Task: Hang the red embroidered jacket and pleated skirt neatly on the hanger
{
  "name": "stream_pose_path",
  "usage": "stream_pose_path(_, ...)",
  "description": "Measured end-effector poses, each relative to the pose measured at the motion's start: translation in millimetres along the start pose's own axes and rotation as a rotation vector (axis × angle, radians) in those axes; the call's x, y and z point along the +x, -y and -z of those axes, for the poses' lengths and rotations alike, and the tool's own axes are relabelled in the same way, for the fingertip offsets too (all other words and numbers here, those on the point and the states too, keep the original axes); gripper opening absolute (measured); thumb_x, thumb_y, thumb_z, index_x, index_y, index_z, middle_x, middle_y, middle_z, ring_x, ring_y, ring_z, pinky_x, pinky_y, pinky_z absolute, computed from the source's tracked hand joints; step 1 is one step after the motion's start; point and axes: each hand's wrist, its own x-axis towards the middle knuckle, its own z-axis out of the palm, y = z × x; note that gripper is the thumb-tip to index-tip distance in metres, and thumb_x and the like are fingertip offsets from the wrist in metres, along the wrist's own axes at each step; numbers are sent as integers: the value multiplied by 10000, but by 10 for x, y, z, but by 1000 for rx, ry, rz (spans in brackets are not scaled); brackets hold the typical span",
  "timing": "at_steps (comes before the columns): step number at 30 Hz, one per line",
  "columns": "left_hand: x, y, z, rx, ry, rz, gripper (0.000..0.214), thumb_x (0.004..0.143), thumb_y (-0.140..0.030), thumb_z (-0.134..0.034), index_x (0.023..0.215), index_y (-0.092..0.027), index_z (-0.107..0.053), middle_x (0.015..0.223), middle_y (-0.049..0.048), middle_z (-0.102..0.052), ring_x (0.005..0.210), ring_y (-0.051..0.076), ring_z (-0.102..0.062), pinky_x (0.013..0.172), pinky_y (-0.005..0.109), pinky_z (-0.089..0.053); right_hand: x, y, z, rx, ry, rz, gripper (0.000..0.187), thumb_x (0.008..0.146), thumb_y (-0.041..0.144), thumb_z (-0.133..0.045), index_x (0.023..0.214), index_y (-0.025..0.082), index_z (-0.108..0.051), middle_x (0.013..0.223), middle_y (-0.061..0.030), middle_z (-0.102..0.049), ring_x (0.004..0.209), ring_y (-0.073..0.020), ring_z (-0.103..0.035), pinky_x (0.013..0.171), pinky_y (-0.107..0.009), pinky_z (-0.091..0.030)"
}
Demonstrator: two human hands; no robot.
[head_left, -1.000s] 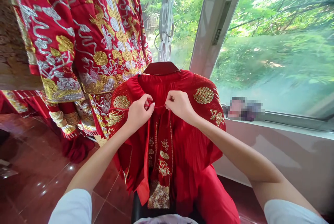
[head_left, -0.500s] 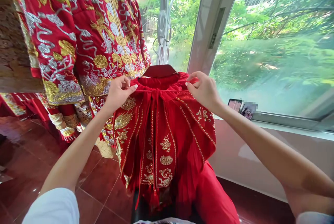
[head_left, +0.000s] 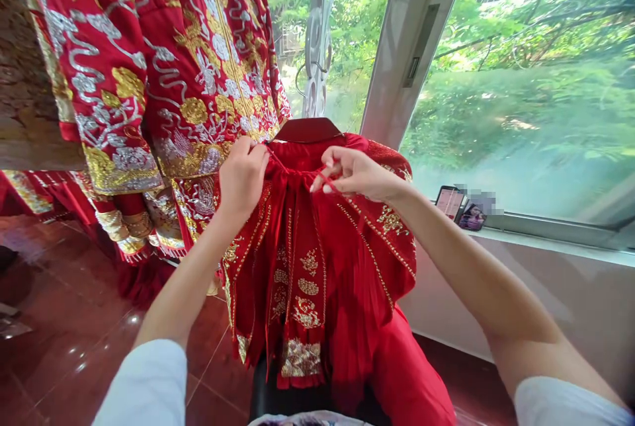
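A red skirt [head_left: 347, 247] with gold embroidered panels hangs in front of me from a dark red hanger [head_left: 312, 129]. At the left end of its gathered waist, my left hand [head_left: 241, 174] is closed with its back towards me. A thin cord runs from it towards the middle of the waist; its fingertips are partly hidden. My right hand [head_left: 357, 173] is right of the middle, fingers curled and pinching a red cord [head_left: 325, 180] that crosses the fingers. Gold-edged panels fan out below both hands.
Red jackets with gold and silver embroidery [head_left: 198, 69] hang close on the left. A window [head_left: 506, 102] fills the right side, and two phone-like items, one a phone [head_left: 450, 202], stand on its sill. Beneath the skirt is a dark seat [head_left: 262, 393] above red floor tiles [head_left: 89, 320].
My right hand has moved left from the waist's right end to near its middle, now with the cord across its fingers. My left hand has turned its back towards me, moving slightly right.
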Motion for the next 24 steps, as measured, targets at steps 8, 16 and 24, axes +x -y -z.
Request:
stream_pose_path(8,6,-253,-362,-790,267,251,182,722,-317,-703,696,-148,-640,669,9,-628,623,125,-548,621,266,-450,317,-326,-244,-242,-581,340,157,787,197,-492,801,239,-341,804,-11,-625,699,-124,-603,622,-251,-448)
stream_pose_path(16,-46,-89,-518,-787,261,228,127,709,-265,-652,724,-142,-623,757,24,-643,664,123,-555,651,257,-438,344,-436,-414,-794,-570,210,195,896,170,-354,1015,203,-506,939,-51,-692,767,-161,-655,672,-243,-434)
stream_pose_path(24,-128,-109,-491,-537,238,52,67,741,-136,-519,786,-179,-543,924,36,-568,831,145,-541,734,264,-448,375,-438,-441,-795,-625,290,179,886,196,-406,995,199,-548,983,-50,-700,838,-157,-661,756,-257,-458)
